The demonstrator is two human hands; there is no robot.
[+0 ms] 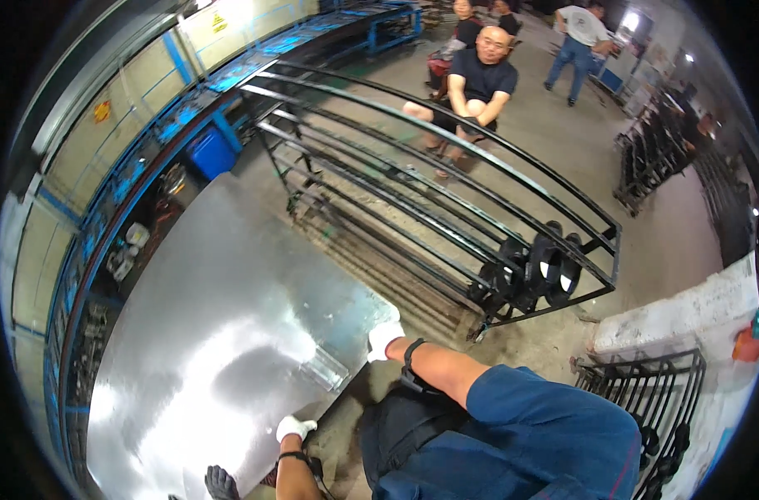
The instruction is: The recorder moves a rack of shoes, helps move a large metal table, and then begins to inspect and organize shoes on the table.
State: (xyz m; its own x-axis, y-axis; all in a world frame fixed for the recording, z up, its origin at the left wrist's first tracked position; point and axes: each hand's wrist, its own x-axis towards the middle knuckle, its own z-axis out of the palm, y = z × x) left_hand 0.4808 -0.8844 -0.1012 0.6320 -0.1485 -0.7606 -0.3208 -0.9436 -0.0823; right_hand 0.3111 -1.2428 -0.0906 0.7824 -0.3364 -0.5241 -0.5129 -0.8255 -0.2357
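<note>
A large, shiny grey metal sheet fills the left and middle of the head view, with bright glare across it. My right hand, in a white glove, is closed on the sheet's near right edge, close to a corner. Lower down, my left hand, also white-gloved, grips the near edge with the thumb showing; its fingers are partly hidden. A rectangular patch lies on the sheet between my hands. At the bottom, another person's dark-gloved hand is at the sheet's edge.
Beyond the sheet stands a long black metal rack, with several black objects at its right end. A blue-framed bench and blue bin line the left. A seated person is behind the rack; smaller racks stand right.
</note>
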